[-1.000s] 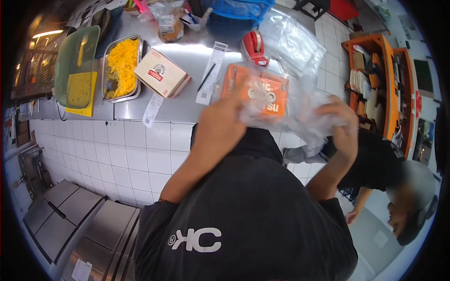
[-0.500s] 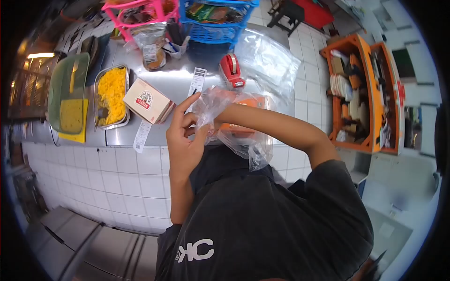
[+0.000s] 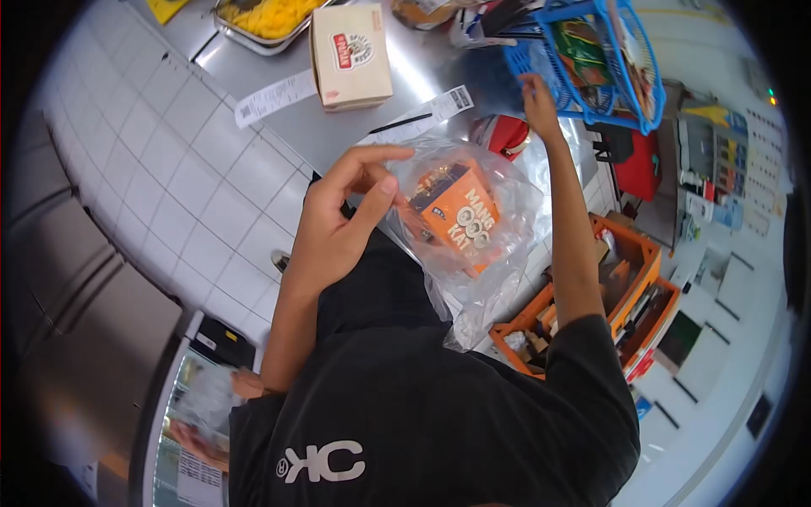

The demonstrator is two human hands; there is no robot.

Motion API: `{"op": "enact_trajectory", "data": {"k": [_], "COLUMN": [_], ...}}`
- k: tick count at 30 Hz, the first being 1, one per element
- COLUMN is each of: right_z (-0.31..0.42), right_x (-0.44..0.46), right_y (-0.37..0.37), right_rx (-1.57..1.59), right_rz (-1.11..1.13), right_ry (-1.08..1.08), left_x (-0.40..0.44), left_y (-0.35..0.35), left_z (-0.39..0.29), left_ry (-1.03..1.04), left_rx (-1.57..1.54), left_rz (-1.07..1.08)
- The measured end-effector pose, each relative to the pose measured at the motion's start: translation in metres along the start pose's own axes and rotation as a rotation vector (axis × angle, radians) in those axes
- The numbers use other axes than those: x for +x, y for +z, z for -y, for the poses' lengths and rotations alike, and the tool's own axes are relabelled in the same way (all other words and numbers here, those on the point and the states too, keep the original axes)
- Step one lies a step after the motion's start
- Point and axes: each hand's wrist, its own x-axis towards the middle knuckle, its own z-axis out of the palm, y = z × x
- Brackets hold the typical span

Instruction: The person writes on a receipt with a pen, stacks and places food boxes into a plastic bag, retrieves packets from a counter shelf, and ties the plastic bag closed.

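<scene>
A clear plastic bag (image 3: 507,203) hangs open in front of my body, with an orange printed box (image 3: 465,215) inside it. My left hand (image 3: 342,207) is at the bag's left edge, thumb and curled fingers closed on the film, index finger stretched over the rim. My right hand (image 3: 541,106) is away from the bag, beside the blue plastic basket (image 3: 553,80), its fingers partly stretched; I see nothing held in it. Packets lie in the basket. Just below that hand is a red tape dispenser (image 3: 504,135), partly behind the bag.
A cream carton (image 3: 355,63) stands on the steel table (image 3: 279,68), near a receipt (image 3: 274,97) and another paper slip (image 3: 422,114). A tray of yellow food (image 3: 270,19) is at the back. Orange crates (image 3: 625,253) stand right. Another person's hand (image 3: 198,441) holds clear plastic at lower left.
The view has turned toward the right. My right hand has left the bag and reached out to the blue basket. The bag is spread wider, with the orange box's print showing.
</scene>
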Motion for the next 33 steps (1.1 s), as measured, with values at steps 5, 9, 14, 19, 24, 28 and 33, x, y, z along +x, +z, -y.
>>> {"op": "enact_trajectory", "data": {"k": [5, 9, 14, 19, 24, 28, 33], "right_z": [-0.099, -0.213, -0.141, -0.121, -0.189, -0.154, -0.06], "right_x": [0.076, 0.091, 0.069, 0.057, 0.075, 0.069, 0.019], "right_y": [0.048, 0.064, 0.037, 0.037, 0.069, 0.057, 0.026], "right_rx": [-0.541, -0.672, -0.278, -0.535, -0.227, -0.132, -0.267], "right_rz": [-0.163, -0.477, -0.422, -0.489, -0.688, -0.635, -0.517], "right_ry": [0.292, -0.029, -0.143, -0.039, -0.171, -0.087, -0.064], "left_x": [-0.038, -0.069, -0.091, -0.092, -0.079, -0.08, -0.079], "left_y": [-0.007, -0.005, 0.004, 0.021, 0.025, 0.022, 0.017], "left_z": [0.026, 0.033, 0.034, 0.032, 0.04, 0.047, 0.041], "left_ry": [-0.179, -0.168, -0.165, -0.166, -0.216, -0.237, -0.135], "left_rx": [0.032, -0.008, -0.05, -0.017, 0.019, 0.109, 0.058], "left_rz": [-0.087, -0.191, -0.213, -0.178, -0.064, -0.035, -0.076]}}
